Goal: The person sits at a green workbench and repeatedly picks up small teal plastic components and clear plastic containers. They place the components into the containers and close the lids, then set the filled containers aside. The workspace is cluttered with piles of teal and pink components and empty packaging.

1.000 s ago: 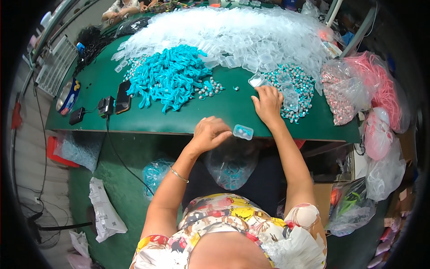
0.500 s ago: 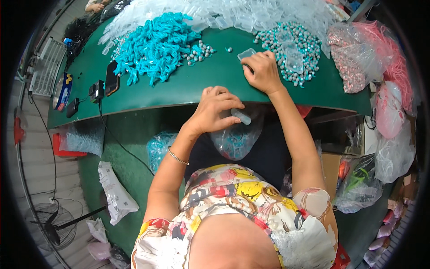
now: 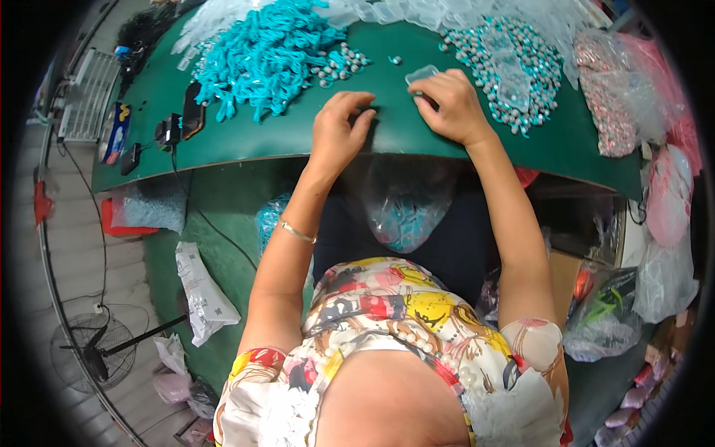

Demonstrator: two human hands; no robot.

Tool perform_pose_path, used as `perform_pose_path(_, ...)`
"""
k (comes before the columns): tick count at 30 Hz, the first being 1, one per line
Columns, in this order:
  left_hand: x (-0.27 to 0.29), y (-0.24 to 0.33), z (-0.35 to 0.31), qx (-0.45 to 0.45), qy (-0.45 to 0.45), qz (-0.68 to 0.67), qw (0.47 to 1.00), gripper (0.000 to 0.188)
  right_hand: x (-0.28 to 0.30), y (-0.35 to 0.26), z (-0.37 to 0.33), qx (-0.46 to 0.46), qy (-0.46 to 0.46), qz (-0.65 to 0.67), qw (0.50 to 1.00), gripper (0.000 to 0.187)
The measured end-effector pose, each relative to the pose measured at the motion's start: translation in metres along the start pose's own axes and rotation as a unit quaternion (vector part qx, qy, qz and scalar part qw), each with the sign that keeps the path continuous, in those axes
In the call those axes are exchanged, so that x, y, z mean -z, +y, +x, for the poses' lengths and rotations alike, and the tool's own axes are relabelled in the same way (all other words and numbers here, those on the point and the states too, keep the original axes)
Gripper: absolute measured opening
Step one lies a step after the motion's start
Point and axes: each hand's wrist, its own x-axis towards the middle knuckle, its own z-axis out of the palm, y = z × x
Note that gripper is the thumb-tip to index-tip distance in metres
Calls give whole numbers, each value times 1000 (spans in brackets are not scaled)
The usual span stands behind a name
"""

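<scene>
A small clear plastic packet (image 3: 421,74) lies on the green table (image 3: 246,141), under the fingertips of the person's right hand (image 3: 447,108). That hand lies knuckles up with its fingers curled loosely onto the packet; whether it pinches the packet or only presses on it cannot be told. The left hand (image 3: 339,130) rests just beside it at the table's near edge, fingers bent and partly closed, with nothing visible in them.

Just right of the packet spreads a heap of small teal and silver beads (image 3: 514,67). A few stray beads (image 3: 339,65) lie to its left, beside a pile of bright turquoise cords (image 3: 261,52). Below the table edge, between the forearms, a clear bag (image 3: 406,205) hangs open with turquoise pieces inside.

The packet is thin and probably slippery, so a loose touch could let it slide away. A careless sweep of the right hand could scatter beads, and strays could roll off the near edge and miss the bag.
</scene>
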Motion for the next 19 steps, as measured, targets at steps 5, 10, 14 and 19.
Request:
perform_pose_path(5,-26,-22,41,-24,42,114,992,34,3,-4,1,-35,-9,44,998,15)
perform_pose_path(10,-50,-13,72,-59,23,206,977,33,6,-8,6,-77,54,-86,992,19)
perform_pose_path(14,-54,-19,81,-35,-10,256,966,17,-4,-3,1,-91,20,-81,992,19)
perform_pose_path(19,-34,-25,59,3,-47,210,977,23,-3,-1,-1,-160,-41,10,986,16)
